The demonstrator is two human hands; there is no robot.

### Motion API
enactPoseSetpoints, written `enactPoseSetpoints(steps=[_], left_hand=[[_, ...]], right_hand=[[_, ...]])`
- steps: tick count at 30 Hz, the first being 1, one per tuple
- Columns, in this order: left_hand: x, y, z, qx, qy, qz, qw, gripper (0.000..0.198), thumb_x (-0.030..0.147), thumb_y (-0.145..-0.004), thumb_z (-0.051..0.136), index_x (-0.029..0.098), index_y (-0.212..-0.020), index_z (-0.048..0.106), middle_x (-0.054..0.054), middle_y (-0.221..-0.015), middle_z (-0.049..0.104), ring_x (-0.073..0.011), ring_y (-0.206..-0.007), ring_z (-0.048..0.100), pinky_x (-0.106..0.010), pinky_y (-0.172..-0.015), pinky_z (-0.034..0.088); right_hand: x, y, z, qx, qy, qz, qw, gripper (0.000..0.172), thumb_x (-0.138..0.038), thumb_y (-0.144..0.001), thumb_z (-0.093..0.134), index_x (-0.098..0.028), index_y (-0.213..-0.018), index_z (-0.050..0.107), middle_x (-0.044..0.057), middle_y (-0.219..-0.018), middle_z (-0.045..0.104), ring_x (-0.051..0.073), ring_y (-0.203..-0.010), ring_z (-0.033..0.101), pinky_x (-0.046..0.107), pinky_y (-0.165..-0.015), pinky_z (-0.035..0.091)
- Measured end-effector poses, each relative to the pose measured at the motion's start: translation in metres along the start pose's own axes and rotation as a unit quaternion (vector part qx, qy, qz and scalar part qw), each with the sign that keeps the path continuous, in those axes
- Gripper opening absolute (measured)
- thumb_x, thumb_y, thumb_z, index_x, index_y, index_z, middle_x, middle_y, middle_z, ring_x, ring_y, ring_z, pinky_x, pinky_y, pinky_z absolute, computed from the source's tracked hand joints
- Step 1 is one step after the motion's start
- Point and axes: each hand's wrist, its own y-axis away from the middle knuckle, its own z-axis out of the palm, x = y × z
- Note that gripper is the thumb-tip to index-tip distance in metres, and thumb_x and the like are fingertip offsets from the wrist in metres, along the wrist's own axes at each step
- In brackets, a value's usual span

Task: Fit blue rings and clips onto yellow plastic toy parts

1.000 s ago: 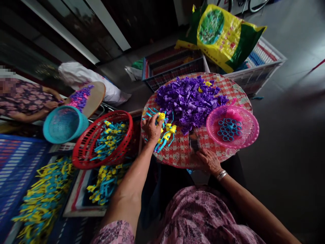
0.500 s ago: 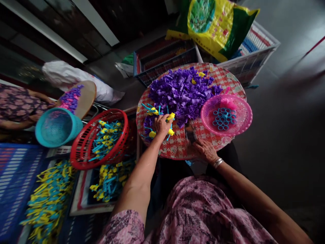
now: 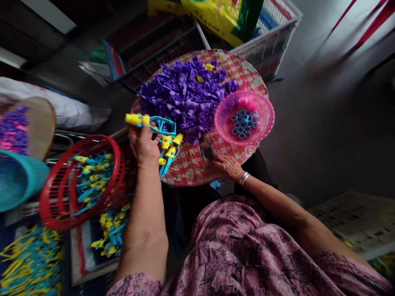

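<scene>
My left hand (image 3: 147, 144) is closed on a yellow-and-blue plastic piece (image 3: 137, 119), a yellow cup-like part with a blue frame pointing right. Just to its right, several more yellow-and-blue pieces (image 3: 167, 142) lie on the round table (image 3: 197, 170) with its red checked cover. Behind them spreads a big heap of purple plastic parts (image 3: 185, 96). My right hand (image 3: 228, 166) lies at the table's near edge, fingers stretched out flat. By its fingertips is a dark flat patch (image 3: 206, 148) that I cannot identify. A pink basket (image 3: 268, 119) with blue rings (image 3: 245, 123) stands on the right.
To the left, a tilted red basket (image 3: 46, 205) holds yellow-and-blue pieces, with more in crates below. A teal bucket (image 3: 33, 181) and another small table (image 3: 41, 127) stand farther left. Crates (image 3: 277, 45) and a yellow-green sack (image 3: 216, 18) sit behind the table.
My left hand has moved left and now holds up a yellow-and-blue piece, leaving several on the cover. The right hand stays at the table edge. The whole view has shifted.
</scene>
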Motion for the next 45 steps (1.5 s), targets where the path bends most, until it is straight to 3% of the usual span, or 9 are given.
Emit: enactPoseSetpoints(steps=[4, 7, 11, 18, 27, 32, 35, 38, 45], left_hand=[[0.019, 0.021, -0.019, -0.049, 0.124, -0.1, 0.986, 0.028, 0.048, -0.106, 0.06, 0.026, -0.122, 0.067, -0.003, -0.119, 0.077, -0.018, -0.101, 0.073, -0.031, -0.08, 0.06], [0.015, 0.05, -0.023, -0.035, 0.156, -0.124, 0.979, 0.032, 0.051, -0.095, 0.077, 0.023, -0.108, 0.068, 0.0, -0.1, 0.078, -0.0108, -0.072, 0.067, -0.023, -0.062, 0.053], [-0.004, 0.112, -0.011, -0.039, 0.076, -0.165, 0.983, 0.05, 0.042, -0.067, 0.098, 0.022, -0.098, 0.064, 0.003, -0.08, 0.075, -0.0046, -0.047, 0.049, -0.017, -0.043, 0.035], [-0.007, 0.214, 0.001, -0.176, -0.025, -0.198, 0.964, 0.046, 0.045, -0.071, 0.095, 0.023, -0.103, 0.07, -0.002, -0.098, 0.083, -0.01, -0.059, 0.065, -0.025, -0.06, 0.056], [-0.009, 0.234, -0.005, -0.192, -0.024, -0.203, 0.96, 0.044, 0.051, -0.079, 0.091, 0.023, -0.109, 0.073, -0.004, -0.098, 0.083, -0.0118, -0.061, 0.066, -0.027, -0.064, 0.057], [-0.005, 0.227, 0.0, -0.173, -0.034, -0.19, 0.966, 0.043, 0.048, -0.073, 0.094, 0.023, -0.102, 0.074, 0.001, -0.087, 0.078, -0.0118, -0.062, 0.063, -0.025, -0.061, 0.054], [-0.005, 0.226, 0.005, -0.172, -0.047, -0.199, 0.964, 0.041, 0.046, -0.072, 0.095, 0.024, -0.099, 0.074, 0.001, -0.088, 0.076, -0.0121, -0.064, 0.062, -0.025, -0.059, 0.05], [-0.008, 0.229, 0.01, -0.182, -0.056, -0.195, 0.962, 0.04, 0.046, -0.072, 0.094, 0.025, -0.1, 0.075, 0.003, -0.083, 0.072, -0.0115, -0.061, 0.057, -0.025, -0.056, 0.047], [-0.015, 0.234, 0.009, -0.192, -0.095, -0.135, 0.967, 0.029, 0.045, -0.077, 0.089, 0.025, -0.09, 0.072, 0.004, -0.066, 0.057, -0.0135, -0.057, 0.051, -0.029, -0.052, 0.044]], right_hand=[[-0.016, 0.009, -0.024, 0.026, -0.031, -0.048, 0.998, 0.023, -0.028, -0.11, 0.057, -0.02, -0.119, 0.077, 0.01, -0.107, 0.072, 0.021, -0.096, 0.064, 0.032, -0.084, 0.047], [-0.017, 0.013, -0.059, 0.146, -0.057, -0.071, 0.985, 0.028, -0.033, -0.113, 0.051, -0.02, -0.119, 0.075, 0.007, -0.096, 0.071, 0.018, -0.086, 0.063, 0.03, -0.078, 0.044], [0.024, -0.014, -0.118, 0.264, -0.037, 0.08, 0.96, 0.03, -0.029, -0.113, 0.047, -0.02, -0.117, 0.075, 0.009, -0.106, 0.075, 0.019, -0.088, 0.064, 0.031, -0.076, 0.044], [0.09, -0.078, -0.148, 0.077, 0.079, 0.237, 0.965, 0.04, -0.039, -0.111, 0.05, -0.009, -0.117, 0.075, 0.019, -0.127, 0.069, 0.02, -0.098, 0.063, 0.036, -0.087, 0.045], [0.099, -0.097, -0.138, 0.076, 0.088, 0.263, 0.958, 0.035, -0.026, -0.104, 0.052, -0.008, -0.126, 0.072, 0.028, -0.137, 0.062, 0.038, -0.119, 0.062, 0.056, -0.102, 0.047], [0.04, -0.053, -0.147, 0.221, -0.169, 0.115, 0.954, 0.04, -0.055, -0.104, 0.062, -0.019, -0.119, 0.071, 0.011, -0.106, 0.07, 0.023, -0.093, 0.063, 0.04, -0.085, 0.055], [-0.02, -0.01, -0.127, 0.163, -0.451, 0.078, 0.874, 0.042, -0.063, -0.098, 0.071, -0.023, -0.111, 0.069, 0.001, -0.088, 0.065, 0.014, -0.072, 0.057, 0.029, -0.066, 0.052], [-0.064, 0.02, -0.103, 0.111, -0.566, 0.1, 0.811, 0.048, -0.065, -0.092, 0.078, -0.023, -0.114, 0.068, -0.002, -0.085, 0.064, 0.012, -0.068, 0.056, 0.026, -0.061, 0.05], [-0.075, 0.029, -0.091, 0.112, -0.441, 0.045, 0.889, 0.048, -0.067, -0.097, 0.073, -0.022, -0.112, 0.077, 0.002, -0.09, 0.065, 0.015, -0.076, 0.058, 0.03, -0.07, 0.05]])
